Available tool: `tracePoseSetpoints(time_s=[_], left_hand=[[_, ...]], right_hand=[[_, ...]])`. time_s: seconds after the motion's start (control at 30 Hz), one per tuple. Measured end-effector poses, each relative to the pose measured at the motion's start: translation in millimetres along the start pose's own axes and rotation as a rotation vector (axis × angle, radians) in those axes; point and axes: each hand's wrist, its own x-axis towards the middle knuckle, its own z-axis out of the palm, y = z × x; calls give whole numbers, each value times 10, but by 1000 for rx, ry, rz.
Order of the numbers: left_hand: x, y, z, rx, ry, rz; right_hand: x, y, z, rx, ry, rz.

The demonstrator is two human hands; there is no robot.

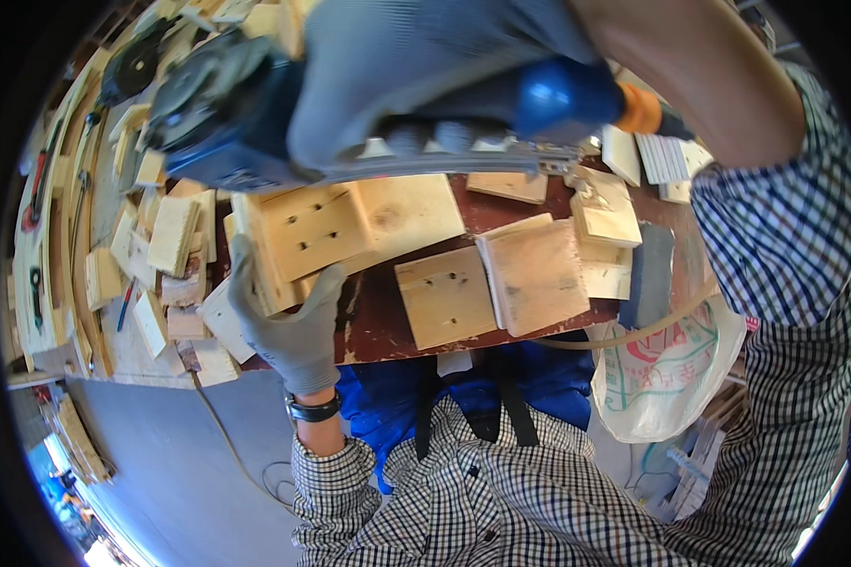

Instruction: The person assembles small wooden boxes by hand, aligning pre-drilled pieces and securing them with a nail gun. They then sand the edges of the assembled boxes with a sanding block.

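Note:
My gloved right hand [397, 66] is closed around the handle of a blue nail gun [232, 118], which is lifted close to the camera. An orange fitting joins its handle end to an air hose. Below it, my gloved left hand [293, 331] grips a piece made of joined wooden boards [312, 231], thumb and fingers on either side. Several dark marks show on the piece's upper face. Against it lies a longer pale board [407, 213]. Whether the nail gun's nose touches the wood is hidden from me.
Two short wooden boards [444, 298] [539, 274] sit near the dark red table's [378, 335] front edge. Offcuts [170, 236] crowd the left side, with a red-handled tool [33, 203] farther out. A white plastic bag [671, 378] hangs at right beside a hose [652, 331].

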Motion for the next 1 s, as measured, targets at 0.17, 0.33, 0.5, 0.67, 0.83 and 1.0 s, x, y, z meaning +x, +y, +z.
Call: tracePoseSetpoints(time_s=[0.17, 0.33, 0.5, 0.67, 0.83, 1.0], left_hand=[[-4, -23, 14, 30, 6, 3], [-74, -71, -54, 13, 27, -94], [8, 11, 87, -41, 24, -1], [-43, 2, -47, -17, 16, -102], [2, 37, 3, -58, 1, -101], [9, -27, 26, -29, 38, -32]], right_hand=[[-42, 125, -10, 36, 29, 1], [158, 128, 30, 68, 9, -21], [260, 70, 98, 173, 61, -16], [690, 66, 152, -91, 42, 105], [682, 213, 131, -4, -12, 49], [621, 94, 162, 31, -11, 125]])
